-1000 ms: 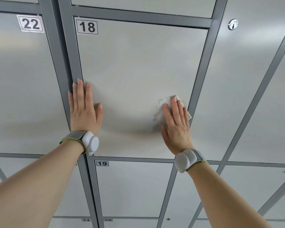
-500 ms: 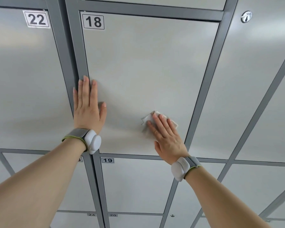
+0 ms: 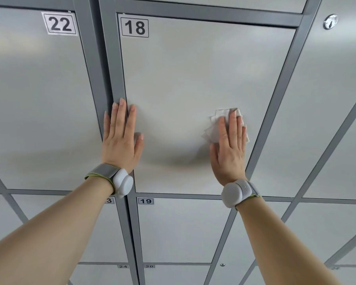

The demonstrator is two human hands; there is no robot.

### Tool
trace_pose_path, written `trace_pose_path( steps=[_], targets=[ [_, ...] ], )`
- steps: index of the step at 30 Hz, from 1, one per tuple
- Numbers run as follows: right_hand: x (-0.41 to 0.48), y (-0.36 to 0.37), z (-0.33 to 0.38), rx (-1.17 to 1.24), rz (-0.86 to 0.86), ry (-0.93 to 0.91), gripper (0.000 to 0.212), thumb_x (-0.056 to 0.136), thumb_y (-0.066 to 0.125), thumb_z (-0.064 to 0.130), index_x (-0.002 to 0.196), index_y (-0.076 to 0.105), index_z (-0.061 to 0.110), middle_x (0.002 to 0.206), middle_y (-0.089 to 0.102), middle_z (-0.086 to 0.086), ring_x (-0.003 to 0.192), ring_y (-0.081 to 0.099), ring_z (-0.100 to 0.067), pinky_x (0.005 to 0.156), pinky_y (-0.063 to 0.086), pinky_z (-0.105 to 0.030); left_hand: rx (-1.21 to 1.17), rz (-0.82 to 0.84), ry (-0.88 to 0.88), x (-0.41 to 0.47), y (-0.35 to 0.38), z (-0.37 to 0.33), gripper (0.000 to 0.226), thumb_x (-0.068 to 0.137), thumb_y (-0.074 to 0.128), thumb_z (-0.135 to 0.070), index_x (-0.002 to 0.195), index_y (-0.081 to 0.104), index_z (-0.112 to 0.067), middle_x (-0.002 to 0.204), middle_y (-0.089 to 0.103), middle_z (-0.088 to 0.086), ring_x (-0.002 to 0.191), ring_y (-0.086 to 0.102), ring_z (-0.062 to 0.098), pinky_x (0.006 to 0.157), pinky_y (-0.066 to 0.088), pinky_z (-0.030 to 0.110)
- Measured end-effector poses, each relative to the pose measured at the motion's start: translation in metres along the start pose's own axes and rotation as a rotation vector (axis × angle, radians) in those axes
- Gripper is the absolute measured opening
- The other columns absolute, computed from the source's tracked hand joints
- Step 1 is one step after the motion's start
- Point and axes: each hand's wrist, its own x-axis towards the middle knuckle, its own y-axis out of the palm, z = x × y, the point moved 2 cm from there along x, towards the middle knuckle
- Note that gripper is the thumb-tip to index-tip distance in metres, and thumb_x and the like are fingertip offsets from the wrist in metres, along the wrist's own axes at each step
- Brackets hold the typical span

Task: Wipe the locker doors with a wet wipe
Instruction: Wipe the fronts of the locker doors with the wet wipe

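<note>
Wipe: the wipe (image 3: 214, 128) lies crumpled against door 18 (image 3: 193, 75), low on its right side, just beside the right frame bar (image 3: 275, 95).
Right hand: my right hand (image 3: 229, 149) covers most of the wipe. The fingers (image 3: 232, 124) are straight and close together, pressing it to the metal rather than curling round it.
Left hand: my left hand (image 3: 121, 140) lies flat with straight fingers across the door's left edge and the bar beside it. It holds nothing and is only bracing.
Change: half a second ago the wipe sat nearer the door's middle, with my hand slanted left. Now it is back by the right bar and my hand points straight up, much as it did a second ago. My left hand has not shifted on the door.
Meaning: I judge this to be one full side-to-side stroke across the lower band of door 18.
Left to do: the stretch up toward the 18 label (image 3: 134, 27) probably still needs passes, though no wet sheen shows to confirm it. Door 22 (image 3: 39, 99) and door 19 (image 3: 183, 229) wait.
</note>
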Motion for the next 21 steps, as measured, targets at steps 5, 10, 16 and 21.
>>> trace_pose_path(
  steps=[5, 10, 16, 21],
  targets=[
    [0.001, 0.011, 0.015, 0.008, 0.009, -0.026, 0.062, 0.088, 0.04, 0.007, 0.147, 0.026, -0.001, 0.156, 0.016, -0.02, 0.145, 0.005, -0.035, 0.12, 0.004, -0.045, -0.028, 0.004, 0.01, -0.002, -0.001, 0.003, 0.06, 0.091, 0.04, -0.022, 0.145, 0.024, 0.0, 0.15, 0.023, 0.027, 0.142, 0.005, 0.033, 0.117, 0.005, 0.046],
    [-0.005, 0.02, 0.028, 0.004, 0.066, -0.138, 0.064, 0.085, 0.044, 0.003, 0.147, 0.029, 0.0, 0.156, 0.018, -0.018, 0.146, 0.008, -0.034, 0.12, 0.006, -0.047, -0.035, 0.001, 0.012, -0.003, -0.001, 0.003, 0.06, 0.091, 0.041, -0.021, 0.144, 0.026, 0.002, 0.15, 0.024, 0.028, 0.14, 0.01, 0.037, 0.118, 0.002, 0.042],
    [-0.023, 0.034, 0.033, -0.043, 0.12, -0.274, 0.069, 0.078, 0.047, -0.002, 0.145, 0.032, 0.004, 0.155, 0.023, -0.013, 0.148, 0.005, -0.023, 0.12, 0.009, -0.044, -0.037, 0.013, 0.022, -0.003, -0.002, 0.003, 0.06, 0.09, 0.04, -0.022, 0.144, 0.026, 0.001, 0.15, 0.024, 0.027, 0.141, 0.008, 0.035, 0.118, 0.003, 0.044],
    [-0.044, 0.039, 0.031, -0.102, 0.241, -0.395, 0.07, 0.08, 0.044, 0.009, 0.148, 0.028, 0.01, 0.156, 0.023, -0.007, 0.147, 0.013, -0.022, 0.12, 0.013, -0.041, -0.034, 0.035, 0.051, -0.003, -0.004, 0.009, 0.061, 0.09, 0.04, -0.022, 0.145, 0.026, 0.0, 0.151, 0.023, 0.025, 0.142, 0.007, 0.033, 0.119, 0.001, 0.042]
  ],
)
